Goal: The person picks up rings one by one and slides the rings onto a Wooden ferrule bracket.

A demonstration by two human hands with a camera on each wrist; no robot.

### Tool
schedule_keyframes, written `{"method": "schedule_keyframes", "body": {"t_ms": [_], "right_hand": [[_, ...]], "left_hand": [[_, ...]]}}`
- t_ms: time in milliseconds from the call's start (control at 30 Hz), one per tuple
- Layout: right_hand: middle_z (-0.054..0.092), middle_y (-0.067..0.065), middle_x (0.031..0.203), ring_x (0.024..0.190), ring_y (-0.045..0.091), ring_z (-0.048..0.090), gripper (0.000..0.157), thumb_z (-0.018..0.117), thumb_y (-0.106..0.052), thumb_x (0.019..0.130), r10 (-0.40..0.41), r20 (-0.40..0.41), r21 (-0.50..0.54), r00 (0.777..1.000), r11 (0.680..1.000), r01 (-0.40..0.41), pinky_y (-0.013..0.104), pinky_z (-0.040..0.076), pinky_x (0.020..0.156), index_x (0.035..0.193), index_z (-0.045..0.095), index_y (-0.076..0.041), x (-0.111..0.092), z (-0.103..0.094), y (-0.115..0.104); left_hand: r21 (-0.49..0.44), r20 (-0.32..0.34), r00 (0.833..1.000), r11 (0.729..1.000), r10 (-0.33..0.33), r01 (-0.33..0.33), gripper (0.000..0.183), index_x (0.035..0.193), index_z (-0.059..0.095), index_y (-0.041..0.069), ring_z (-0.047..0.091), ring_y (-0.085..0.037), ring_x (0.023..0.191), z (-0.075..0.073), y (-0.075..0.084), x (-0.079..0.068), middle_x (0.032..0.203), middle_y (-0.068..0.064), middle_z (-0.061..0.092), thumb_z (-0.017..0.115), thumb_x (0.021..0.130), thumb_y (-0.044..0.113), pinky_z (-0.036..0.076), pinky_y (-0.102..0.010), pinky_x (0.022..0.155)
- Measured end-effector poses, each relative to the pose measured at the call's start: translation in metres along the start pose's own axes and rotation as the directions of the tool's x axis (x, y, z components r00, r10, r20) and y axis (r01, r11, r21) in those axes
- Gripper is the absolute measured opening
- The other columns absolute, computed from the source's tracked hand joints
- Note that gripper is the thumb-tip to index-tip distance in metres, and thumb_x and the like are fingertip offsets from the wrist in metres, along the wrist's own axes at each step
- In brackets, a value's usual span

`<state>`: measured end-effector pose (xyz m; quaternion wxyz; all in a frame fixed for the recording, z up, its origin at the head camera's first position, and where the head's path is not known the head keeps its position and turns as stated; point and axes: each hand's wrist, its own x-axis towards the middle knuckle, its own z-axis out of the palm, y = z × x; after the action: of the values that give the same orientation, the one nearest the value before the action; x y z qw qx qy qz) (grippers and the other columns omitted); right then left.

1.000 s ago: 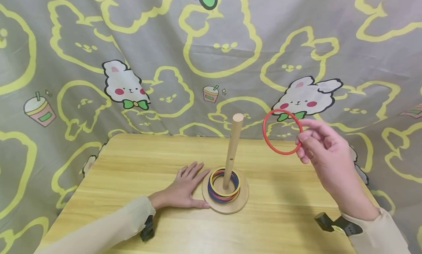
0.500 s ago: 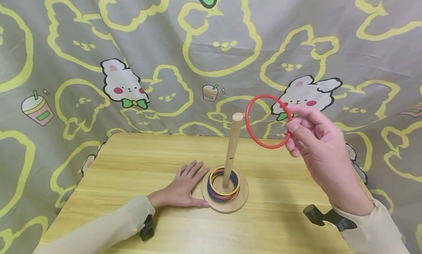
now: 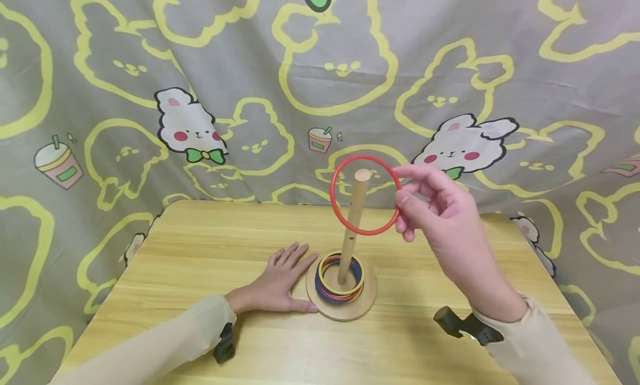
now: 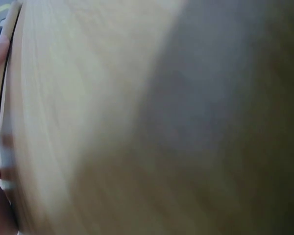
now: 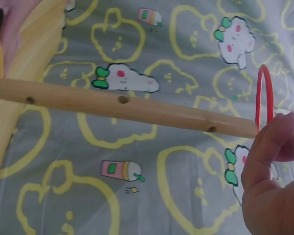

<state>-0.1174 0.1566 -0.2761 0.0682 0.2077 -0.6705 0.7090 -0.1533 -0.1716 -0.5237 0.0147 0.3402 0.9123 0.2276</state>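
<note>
My right hand (image 3: 445, 224) pinches a thin red ring (image 3: 332, 191) by its right edge, between thumb and fingers. The ring is tilted at the top of an upright wooden post (image 3: 352, 221), whose tip shows through it in the head view. In the right wrist view the red ring (image 5: 271, 93) stands at the end of the post (image 5: 152, 111); whether the tip has passed through is unclear. Around the foot of the post lie several yellow, red and blue rings (image 3: 341, 292) on a round base (image 3: 369, 296). My left hand (image 3: 275, 285) rests flat with fingers spread, touching the base's left edge.
The stand is on a light wooden table (image 3: 200, 251). Behind it hangs a grey curtain (image 3: 240, 74) with yellow cartoon outlines. A black device (image 3: 467, 325) sits on the right wrist, another (image 3: 224, 343) on the left.
My right hand has carried the red ring leftwards, from beside the post to its top. The left hand, the base and the stacked rings have stayed put.
</note>
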Motion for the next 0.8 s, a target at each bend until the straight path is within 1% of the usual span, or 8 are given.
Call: {"method": "schedule_keyframes", "body": {"t_ms": [33, 100, 200, 267, 400, 567, 633, 800], "right_hand": [[0.064, 0.019, 0.090, 0.063, 0.024, 0.064, 0.029, 0.069, 0.002, 0.105, 0.009, 0.005, -0.011, 1.000, 1.000, -0.008, 0.029, 0.055, 0.054, 0.133, 0.069, -0.002, 0.000, 0.000, 0.002], [0.064, 0.020, 0.091, 0.063, 0.023, 0.064, 0.028, 0.069, 0.001, 0.105, 0.025, 0.015, -0.027, 1.000, 0.999, -0.025, 0.029, 0.055, 0.054, 0.133, 0.069, -0.002, 0.000, 0.000, 0.008], [0.064, 0.019, 0.092, 0.064, 0.022, 0.064, 0.027, 0.068, 0.001, 0.106, 0.051, 0.038, -0.047, 0.998, 0.998, -0.050, 0.028, 0.055, 0.055, 0.132, 0.068, -0.003, 0.000, 0.001, 0.019], [0.064, 0.018, 0.092, 0.065, 0.021, 0.065, 0.027, 0.067, 0.000, 0.106, 0.074, 0.051, -0.060, 0.996, 0.996, -0.070, 0.028, 0.056, 0.056, 0.133, 0.068, -0.003, -0.001, 0.002, 0.027], [0.065, 0.017, 0.094, 0.066, 0.020, 0.065, 0.028, 0.066, -0.002, 0.107, 0.130, 0.060, -0.095, 0.990, 0.988, -0.124, 0.028, 0.056, 0.058, 0.135, 0.067, -0.002, -0.004, 0.003, 0.045], [0.066, 0.013, 0.094, 0.068, 0.019, 0.066, 0.030, 0.065, -0.002, 0.106, 0.218, 0.060, -0.122, 0.974, 0.970, -0.209, 0.028, 0.058, 0.061, 0.135, 0.065, -0.001, -0.010, 0.003, 0.070], [0.067, 0.012, 0.093, 0.069, 0.018, 0.066, 0.031, 0.065, -0.001, 0.105, 0.250, 0.061, -0.120, 0.966, 0.963, -0.242, 0.029, 0.059, 0.063, 0.136, 0.064, 0.001, -0.013, 0.003, 0.080], [0.067, 0.012, 0.093, 0.070, 0.018, 0.066, 0.032, 0.064, 0.002, 0.103, 0.302, 0.055, -0.122, 0.952, 0.948, -0.293, 0.029, 0.059, 0.065, 0.135, 0.063, 0.006, -0.018, 0.003, 0.097]], "left_hand": [[0.004, -0.002, 1.000, 1.000, 0.002, -0.002, 0.119, 0.173, 0.031, 0.011, 0.013, -0.049, 0.162, 0.001, -0.001, 0.000, 0.177, -0.025, 0.020, 0.069, 0.087, 0.084, 0.012, -0.074, 0.121], [0.012, 0.011, 1.000, 1.000, -0.006, 0.006, 0.118, 0.173, 0.031, 0.011, 0.013, -0.049, 0.162, -0.003, 0.002, 0.001, 0.177, -0.025, 0.021, 0.072, 0.087, 0.081, 0.013, -0.075, 0.121], [0.017, 0.023, 1.000, 1.000, -0.011, 0.011, 0.118, 0.174, 0.029, 0.012, 0.011, -0.048, 0.163, -0.004, 0.003, 0.001, 0.178, -0.024, 0.019, 0.072, 0.087, 0.080, 0.012, -0.074, 0.122], [0.015, 0.021, 1.000, 1.000, -0.010, 0.010, 0.118, 0.174, 0.029, 0.012, 0.011, -0.048, 0.163, -0.003, 0.002, 0.000, 0.178, -0.023, 0.019, 0.071, 0.087, 0.081, 0.012, -0.074, 0.122], [-0.001, -0.007, 1.000, 1.000, 0.009, -0.009, 0.118, 0.173, 0.030, 0.013, 0.012, -0.049, 0.162, 0.001, -0.001, -0.001, 0.177, -0.023, 0.020, 0.069, 0.087, 0.083, 0.013, -0.075, 0.121], [-0.018, -0.005, 1.000, 1.000, 0.011, -0.011, 0.117, 0.172, 0.032, 0.010, 0.013, -0.051, 0.162, -0.001, 0.002, -0.002, 0.176, -0.025, 0.021, 0.071, 0.088, 0.081, 0.013, -0.077, 0.120], [-0.025, 0.009, 1.000, 1.000, 0.003, -0.002, 0.117, 0.172, 0.032, 0.010, 0.012, -0.051, 0.162, -0.003, 0.004, -0.002, 0.176, -0.026, 0.020, 0.071, 0.088, 0.080, 0.012, -0.077, 0.120], [0.004, 0.035, 0.999, 1.000, -0.017, 0.017, 0.117, 0.173, 0.030, 0.010, 0.011, -0.050, 0.163, -0.006, 0.006, -0.001, 0.177, -0.026, 0.019, 0.073, 0.088, 0.077, 0.012, -0.075, 0.122]]}}
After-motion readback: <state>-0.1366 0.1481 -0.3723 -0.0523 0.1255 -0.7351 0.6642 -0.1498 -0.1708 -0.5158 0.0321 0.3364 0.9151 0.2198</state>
